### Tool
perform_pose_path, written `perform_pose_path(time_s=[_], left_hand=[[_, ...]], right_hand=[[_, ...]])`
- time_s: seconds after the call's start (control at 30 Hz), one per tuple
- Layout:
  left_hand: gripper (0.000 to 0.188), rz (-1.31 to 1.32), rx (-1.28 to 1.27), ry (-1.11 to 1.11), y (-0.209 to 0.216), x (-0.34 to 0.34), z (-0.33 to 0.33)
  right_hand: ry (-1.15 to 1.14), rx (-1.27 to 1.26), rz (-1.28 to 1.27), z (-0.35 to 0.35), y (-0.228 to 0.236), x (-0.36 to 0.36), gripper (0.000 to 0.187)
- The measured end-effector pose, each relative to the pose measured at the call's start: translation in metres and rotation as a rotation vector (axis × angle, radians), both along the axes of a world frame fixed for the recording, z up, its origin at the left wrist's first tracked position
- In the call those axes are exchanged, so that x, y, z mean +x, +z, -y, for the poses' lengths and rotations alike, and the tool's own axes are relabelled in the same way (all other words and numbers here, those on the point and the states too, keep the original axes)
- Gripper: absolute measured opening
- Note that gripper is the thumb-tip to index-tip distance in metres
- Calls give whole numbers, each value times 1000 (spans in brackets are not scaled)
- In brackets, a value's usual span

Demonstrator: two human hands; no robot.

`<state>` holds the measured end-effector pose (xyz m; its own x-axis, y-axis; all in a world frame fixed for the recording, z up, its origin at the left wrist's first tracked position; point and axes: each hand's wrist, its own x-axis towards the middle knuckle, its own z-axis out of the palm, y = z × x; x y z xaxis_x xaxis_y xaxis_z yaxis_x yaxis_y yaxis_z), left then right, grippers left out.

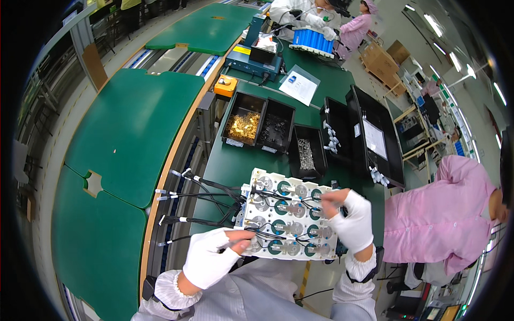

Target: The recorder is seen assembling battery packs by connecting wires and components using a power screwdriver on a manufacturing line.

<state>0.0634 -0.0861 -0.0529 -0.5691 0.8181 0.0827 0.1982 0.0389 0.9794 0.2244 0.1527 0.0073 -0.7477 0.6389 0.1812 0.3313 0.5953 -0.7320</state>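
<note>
Along the counter (222,163), the white board (297,219) sits by the near edge and could slip if tugged; a black bin (309,174) crowds its far side; the left hand (210,257) has fingers slightly parted at the near-left corner; the right hand's (353,221) curl, blurred, over the right side; any hold, I cannot tell; black wires (217,194) trailing past the left edge could snag.

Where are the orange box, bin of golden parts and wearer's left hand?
Orange box (225,88): head view, front face.
Bin of golden parts (250,101): head view, inner wall.
Wearer's left hand (209,255): head view, white glove.
</note>
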Motion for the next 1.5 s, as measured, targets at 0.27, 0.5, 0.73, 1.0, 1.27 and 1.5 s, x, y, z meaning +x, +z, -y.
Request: perform_pose_path(time_s=[0.27, 0.5, 0.73, 1.0, 1.27, 1.5], left_hand=[[14, 231, -88, 130, -10, -5, 26], [16, 130, -178, 81, -17, -7, 25], [13, 280, -258, 263, -19, -11, 33], [16, 266, -301, 319, -30, -16, 32], [15, 296, -312, 309, -34, -16, 43], [16, 385, -260, 251, -44, -17, 41]], right_hand=[[392, 122, 127, 24, 2, -9, 17], [185, 331, 319, -104, -23, -61, 21], [114, 276, 856, -155, -67, -133, 42], [35, 488, 715, -166, -84, -164, 24], [149, 469, 1098, -194, -126, -234, 27], [235, 400, 1333, -251, -180, -250, 29]])
